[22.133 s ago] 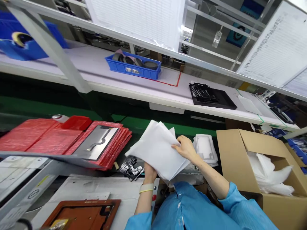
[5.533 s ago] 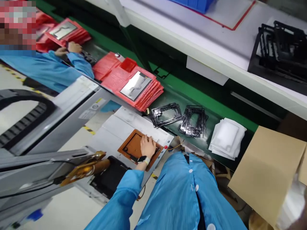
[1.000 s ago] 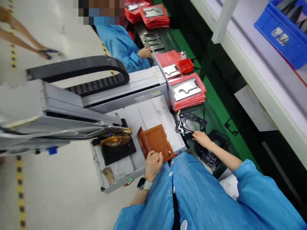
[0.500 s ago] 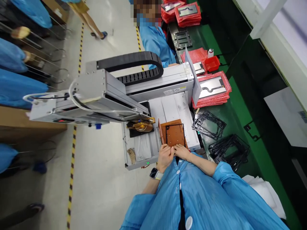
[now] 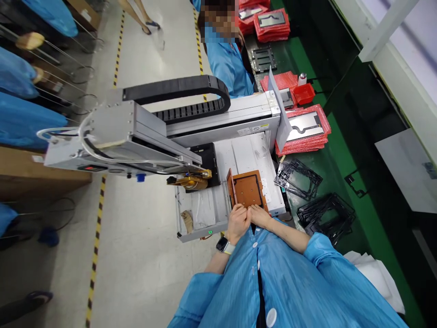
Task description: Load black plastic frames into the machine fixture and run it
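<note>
A brown fixture [image 5: 246,187] lies on the white machine bed, with a narrow hinged flap [image 5: 231,186] standing up along its left side. A thin black plastic frame [image 5: 258,184] lies in this fixture, close inside its rim. At the near edge my left hand [image 5: 238,222], a watch on its wrist, has its fingers curled closed on the frame. My right hand [image 5: 261,217] is beside it, nearly touching, its bent fingers also closed at the frame's near edge. The fingertips are partly hidden.
The machine's gantry arm [image 5: 150,141] carries a brass-coloured head [image 5: 196,180] left of the fixture. On the green bench at right are several black frames [image 5: 326,216] and red-wrapped panels [image 5: 307,130]. A co-worker in a blue smock [image 5: 227,64] sits beyond.
The black frame has shifted left and down into line with the brown fixture, my hands moving slightly with it. The machine's arm and head have moved left. A passer-by has moved.
</note>
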Demonstrator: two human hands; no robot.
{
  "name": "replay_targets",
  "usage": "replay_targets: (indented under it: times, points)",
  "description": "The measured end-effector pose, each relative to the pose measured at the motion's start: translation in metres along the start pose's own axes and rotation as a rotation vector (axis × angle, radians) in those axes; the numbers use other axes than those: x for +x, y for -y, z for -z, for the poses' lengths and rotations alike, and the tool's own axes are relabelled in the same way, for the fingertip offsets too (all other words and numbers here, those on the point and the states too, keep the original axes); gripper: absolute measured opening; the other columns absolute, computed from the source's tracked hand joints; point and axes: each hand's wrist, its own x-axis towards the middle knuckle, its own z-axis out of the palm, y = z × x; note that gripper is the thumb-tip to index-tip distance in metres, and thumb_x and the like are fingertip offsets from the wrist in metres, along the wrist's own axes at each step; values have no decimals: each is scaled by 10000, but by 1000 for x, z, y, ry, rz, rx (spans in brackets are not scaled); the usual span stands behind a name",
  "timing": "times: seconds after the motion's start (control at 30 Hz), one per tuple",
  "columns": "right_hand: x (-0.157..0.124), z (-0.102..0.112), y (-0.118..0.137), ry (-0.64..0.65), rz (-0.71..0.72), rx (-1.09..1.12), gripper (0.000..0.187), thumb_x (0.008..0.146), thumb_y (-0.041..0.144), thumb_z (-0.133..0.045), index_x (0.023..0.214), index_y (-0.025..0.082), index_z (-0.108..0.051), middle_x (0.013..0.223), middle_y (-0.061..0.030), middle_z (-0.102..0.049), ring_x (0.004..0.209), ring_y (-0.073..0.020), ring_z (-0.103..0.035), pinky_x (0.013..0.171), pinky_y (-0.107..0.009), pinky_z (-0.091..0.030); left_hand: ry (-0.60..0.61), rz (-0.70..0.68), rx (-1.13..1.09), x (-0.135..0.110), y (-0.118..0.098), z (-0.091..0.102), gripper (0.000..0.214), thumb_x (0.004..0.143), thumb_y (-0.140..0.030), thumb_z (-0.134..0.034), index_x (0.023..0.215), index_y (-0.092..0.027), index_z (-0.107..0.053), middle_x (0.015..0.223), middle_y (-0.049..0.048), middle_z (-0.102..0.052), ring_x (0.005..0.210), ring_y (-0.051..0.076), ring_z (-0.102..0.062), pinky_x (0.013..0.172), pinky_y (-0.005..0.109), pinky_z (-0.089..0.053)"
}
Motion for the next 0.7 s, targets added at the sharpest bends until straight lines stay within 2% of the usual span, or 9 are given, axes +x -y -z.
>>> replay_targets:
  times: [0.17,0.27,0.33,0.47,0.6,0.7]
  points:
    - [-21,-7,8,39,-2,-28,266,1113,146,-576,1333,80,-710,1237,-181,-713,1185,-308,-611,1109,-456,-511,-30,-76,10,3,-6,-3,441,1083,-125,-560,654,-222,-528,608,-57,-491,600,131,-441,980,393,-576]
    - [-30,-9,7,114,-7,8,251,1104,130,-559,1252,69,-751,1179,-188,-731,1174,-313,-618,1113,-465,-513,18,-122,24,5,-11,-6,403,1060,-135,-585,668,-220,-545,625,-49,-517,628,135,-467,1014,401,-595]
    - [-31,-9,5,126,-15,40,265,1110,147,-552,1248,58,-760,1228,-206,-736,1226,-324,-617,1149,-482,-501,58,-158,20,4,-12,-9,356,1038,-142,-599,692,-223,-581,656,-31,-564,670,145,-508,1051,425,-606]
    - [-27,-1,3,70,-30,99,376,1109,163,-550,1439,60,-698,1547,-239,-636,1485,-337,-512,1278,-536,-405,109,-236,-7,-7,-6,-20,230,973,-144,-604,765,-219,-664,742,28,-659,828,193,-610,1188,539,-575]
    - [-35,5,7,9,22,186,433,1052,162,-587,1462,163,-728,1510,-172,-697,1470,-308,-565,1292,-544,-403,196,-345,-5,-21,6,-33,125,876,-218,-644,760,-211,-691,792,79,-708,927,237,-678,1237,581,-548]
    - [-47,-14,-4,-95,7,224,456,974,128,-611,1389,203,-785,1467,-158,-730,1409,-307,-638,1271,-521,-456,346,-450,97,-21,27,-46,134,853,-311,-705,804,-201,-763,869,94,-772,977,243,-719,1304,524,-498]
